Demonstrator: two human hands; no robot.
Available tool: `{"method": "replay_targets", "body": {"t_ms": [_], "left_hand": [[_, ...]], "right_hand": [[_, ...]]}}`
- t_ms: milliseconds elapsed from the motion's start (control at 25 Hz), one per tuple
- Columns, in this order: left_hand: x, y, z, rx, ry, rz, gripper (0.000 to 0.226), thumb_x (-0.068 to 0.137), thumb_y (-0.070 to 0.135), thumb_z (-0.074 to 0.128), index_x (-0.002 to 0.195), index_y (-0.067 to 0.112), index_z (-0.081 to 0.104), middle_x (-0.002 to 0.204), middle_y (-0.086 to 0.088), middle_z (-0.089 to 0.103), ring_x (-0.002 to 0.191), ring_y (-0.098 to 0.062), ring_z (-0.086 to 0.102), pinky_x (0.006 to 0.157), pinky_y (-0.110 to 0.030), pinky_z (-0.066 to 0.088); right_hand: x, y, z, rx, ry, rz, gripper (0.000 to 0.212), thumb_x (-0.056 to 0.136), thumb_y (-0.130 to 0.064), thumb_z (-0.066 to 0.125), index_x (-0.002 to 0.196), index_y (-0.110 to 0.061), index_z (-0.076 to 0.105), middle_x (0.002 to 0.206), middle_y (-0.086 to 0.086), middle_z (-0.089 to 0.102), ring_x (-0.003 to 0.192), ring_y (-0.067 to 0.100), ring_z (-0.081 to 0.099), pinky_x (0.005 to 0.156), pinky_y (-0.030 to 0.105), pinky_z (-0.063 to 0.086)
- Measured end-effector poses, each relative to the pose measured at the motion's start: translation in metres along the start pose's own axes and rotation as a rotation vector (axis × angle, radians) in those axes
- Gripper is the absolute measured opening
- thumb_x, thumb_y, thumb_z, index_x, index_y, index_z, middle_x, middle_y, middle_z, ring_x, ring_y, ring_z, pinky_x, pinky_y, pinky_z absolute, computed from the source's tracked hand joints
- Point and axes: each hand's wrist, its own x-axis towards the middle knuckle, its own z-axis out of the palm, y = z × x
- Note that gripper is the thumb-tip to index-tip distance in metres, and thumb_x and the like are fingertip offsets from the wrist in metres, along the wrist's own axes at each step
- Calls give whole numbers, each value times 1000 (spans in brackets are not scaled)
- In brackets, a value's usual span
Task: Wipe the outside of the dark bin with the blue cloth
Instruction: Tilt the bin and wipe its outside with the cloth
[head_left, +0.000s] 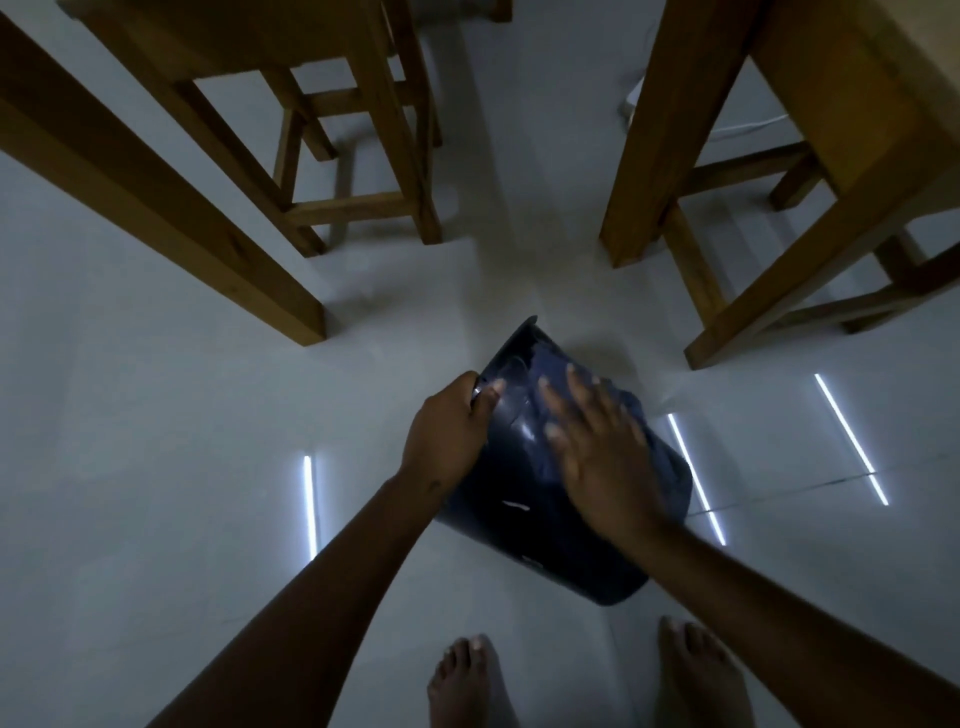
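The dark bin (519, 525) leans tilted on the pale floor, its rim pointing away from me and up to the left. My left hand (447, 431) grips the rim on the bin's left side, thumb over the edge. My right hand (597, 457) lies flat with fingers spread on the bin's upper side, pressing the blue cloth (662, 460) against it. The cloth is dark and mostly covered by the hand; folds show to the right of my palm.
A thick wooden table leg (156, 197) slants at the left, and a wooden stool (358, 135) stands behind it. Another wooden frame (654, 135) stands at the right. My bare feet (467, 680) are just below the bin. White light strips reflect on the floor tiles (852, 436).
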Motion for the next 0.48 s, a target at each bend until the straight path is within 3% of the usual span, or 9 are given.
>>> {"method": "replay_targets", "body": {"t_ms": [80,120,200,320,400,480], "left_hand": [[-2,0,1,15,2,-15,41,99,52,36,89,17,56,68,1,63,67,-17,65,68,-33,53],[-3,-1,1,29,-2,-18,43,99,53,35,91,17,57,70,0,65,68,-19,65,69,-34,54],[-1,0,0,49,-11,-11,43,99,53,35,92,17,58,76,-2,67,71,-21,66,69,-35,54],[4,-4,-2,-47,-46,29,35,100,47,40,90,18,57,77,2,66,71,-16,65,67,-30,51],[-4,-13,-2,-101,-76,34,28,101,44,41,93,21,56,84,4,67,76,-13,65,70,-27,51],[-12,-20,-1,-91,-65,8,28,101,47,37,94,25,54,88,2,68,79,-16,66,73,-32,55]], "right_hand": [[13,12,-11,122,-14,186,66,96,-55,2,150,-27,27,153,9,37,137,31,38,108,46,35],[3,7,-7,78,-5,205,64,96,-53,5,150,-25,26,153,10,37,137,33,39,108,49,35],[-39,-23,9,-91,-8,37,58,98,-50,11,151,-28,21,159,7,24,144,34,23,112,53,25],[-45,-32,12,-134,5,-187,55,99,-51,10,151,-36,14,162,-2,12,149,29,6,115,51,13],[-1,-14,2,-82,32,-64,58,98,-53,7,152,-32,13,161,2,18,147,29,16,115,51,21],[28,6,-12,127,40,156,65,95,-56,12,151,-24,15,154,9,35,139,30,35,110,50,34]]}}
